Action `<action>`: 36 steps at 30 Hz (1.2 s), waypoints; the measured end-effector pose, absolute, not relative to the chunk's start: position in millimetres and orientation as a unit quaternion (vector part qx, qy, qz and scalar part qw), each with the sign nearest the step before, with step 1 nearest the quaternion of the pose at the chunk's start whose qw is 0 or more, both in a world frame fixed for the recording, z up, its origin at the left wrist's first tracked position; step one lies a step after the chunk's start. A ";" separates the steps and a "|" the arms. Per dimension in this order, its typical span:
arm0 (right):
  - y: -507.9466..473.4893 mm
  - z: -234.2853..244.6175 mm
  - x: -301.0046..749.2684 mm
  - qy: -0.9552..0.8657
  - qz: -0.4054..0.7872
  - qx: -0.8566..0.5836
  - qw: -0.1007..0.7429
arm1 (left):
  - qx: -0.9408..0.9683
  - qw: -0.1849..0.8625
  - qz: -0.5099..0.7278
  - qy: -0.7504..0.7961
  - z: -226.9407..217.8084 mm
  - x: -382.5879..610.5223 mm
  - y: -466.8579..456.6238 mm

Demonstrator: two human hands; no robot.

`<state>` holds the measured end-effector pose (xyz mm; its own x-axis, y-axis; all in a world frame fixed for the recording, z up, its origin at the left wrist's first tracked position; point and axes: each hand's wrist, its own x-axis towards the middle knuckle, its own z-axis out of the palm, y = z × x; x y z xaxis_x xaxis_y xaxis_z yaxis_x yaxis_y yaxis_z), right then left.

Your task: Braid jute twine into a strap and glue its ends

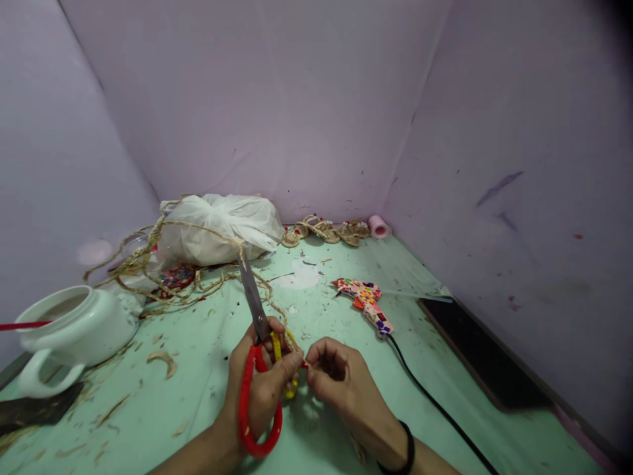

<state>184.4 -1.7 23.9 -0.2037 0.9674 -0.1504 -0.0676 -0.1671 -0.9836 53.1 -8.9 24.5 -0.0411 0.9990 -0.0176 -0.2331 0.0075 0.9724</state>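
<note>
Gripping red-handled scissors (pixel 260 322) and a braided cord (pixel 289 338), the left hand (pixel 266 392) nearly meets the right hand (pixel 343 379), which pinches a small red piece (pixel 305 365) above a green counter (pixel 188 373) holding a flowered glue gun (pixel 366 302) and white bag (pixel 225 227).

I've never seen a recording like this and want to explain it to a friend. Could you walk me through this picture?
There's no machine here: these are a person's bare hands, seen by a camera worn on the head, looking forward and down.

The left hand holds scissors with red and yellow handles. The right hand is close beside it, fingertips at a small red bit; whether they grip it is unclear.

On the green table, a white pot and braided cord are at left. A white plastic bag is at the back, and a patterned glue gun lies to the right.
</note>
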 end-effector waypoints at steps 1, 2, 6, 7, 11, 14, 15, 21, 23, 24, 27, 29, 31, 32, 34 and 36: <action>-1.1 24.5 186.1 -0.474 0.615 -0.454 0.437 | 0.429 0.548 0.562 0.448 22.8 51.6 -8.8; -0.3 25.3 188.5 -0.461 0.624 -0.442 0.450 | 0.434 0.549 0.560 0.444 21.2 50.1 -8.5; 6.7 28.7 202.4 -0.389 0.642 -0.430 0.502 | 0.430 0.565 0.563 0.424 17.5 44.8 -3.3; 8.9 28.7 205.6 -0.372 0.638 -0.436 0.514 | 0.421 0.570 0.566 0.421 17.3 44.1 -1.3; 14.7 26.4 211.3 -0.346 0.631 -0.463 0.518 | 0.381 0.583 0.572 0.433 17.6 43.6 4.6; 13.5 25.7 208.5 -0.379 0.654 -0.470 0.455 | 0.380 0.587 0.565 0.438 18.0 44.1 5.0; 12.5 26.0 206.9 -0.388 0.668 -0.465 0.432 | 0.383 0.589 0.563 0.435 18.0 44.2 4.5; 9.6 26.8 200.5 -0.366 0.724 -0.412 0.415 | 0.418 0.572 0.560 0.429 14.9 44.6 1.9; 10.0 25.1 199.7 -0.357 0.742 -0.384 0.418 | 0.433 0.562 0.561 0.427 13.9 44.8 1.6; 10.1 23.9 199.2 -0.360 0.747 -0.371 0.419 | 0.437 0.560 0.560 0.427 13.6 44.8 1.3; 9.6 20.4 196.9 -0.379 0.747 -0.342 0.426 | 0.439 0.564 0.554 0.427 13.3 45.1 -0.1; 9.0 18.4 195.0 -0.392 0.741 -0.333 0.431 | 0.439 0.567 0.551 0.426 13.1 45.3 -1.3; 8.6 17.0 193.2 -0.406 0.733 -0.334 0.432 | 0.442 0.567 0.551 0.424 12.4 45.4 -2.3; 8.4 16.5 192.4 -0.413 0.729 -0.338 0.430 | 0.443 0.567 0.550 0.423 11.8 45.4 -2.5; 8.2 16.0 191.0 -0.427 0.716 -0.351 0.425 | 0.444 0.568 0.551 0.421 10.6 45.3 -2.8; 7.8 16.3 189.7 -0.442 0.700 -0.363 0.427 | 0.436 0.571 0.551 0.424 10.1 45.4 -2.8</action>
<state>189.7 7.8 16.3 -0.3711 0.9195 -0.1296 -0.2772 -0.2429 -0.9296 45.4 -2.8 10.1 0.0336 0.9994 -0.0042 -0.2585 0.0127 0.9659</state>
